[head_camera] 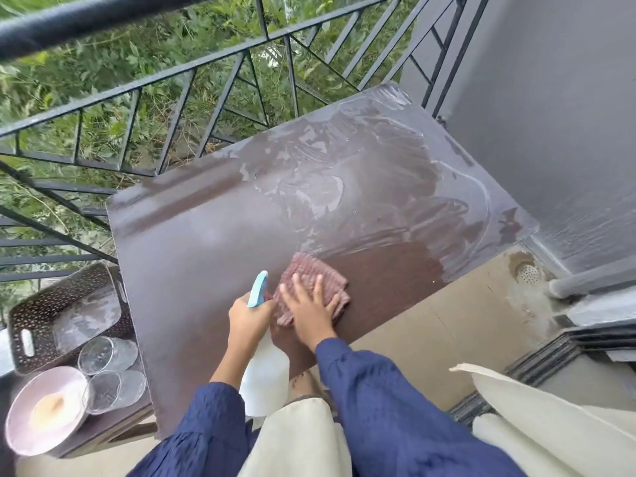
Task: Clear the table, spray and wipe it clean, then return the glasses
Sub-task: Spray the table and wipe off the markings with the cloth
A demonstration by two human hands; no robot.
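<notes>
A brown counter (213, 235) was seen on a balcony, with a black railing (192, 80) along its far side from nine to twelve o'clock and a grey wall (550, 115) at two o'clock. The counter's far right part, toward one o'clock, was covered with wet streaks and smears; the left part and the near strip looked dry and dark.

A ribbed pinkish cloth (306, 270) was laid on the near edge of the counter, close to six o'clock of its top. The right hand (311, 309) was pressed flat on the cloth with its fingers straight and spread, nothing being gripped. Just beside it, at nine o'clock from the cloth, the left hand (247, 318) was wrapped around the neck of a white spray bottle (265, 376), whose blue nozzle (258, 289) was pointed away from the person. Both arms were covered by dark blue sleeves (378, 390).

The two clear glasses (106, 354) were found off the counter, on a lower surface (113, 421) at eight o'clock in the view, touching or nearly touching each other. A brown perforated basket (51, 304) was placed just behind them, and a pink bowl (44, 411) just to their left. A round floor drain (526, 271) was visible at three o'clock, near the wall.
</notes>
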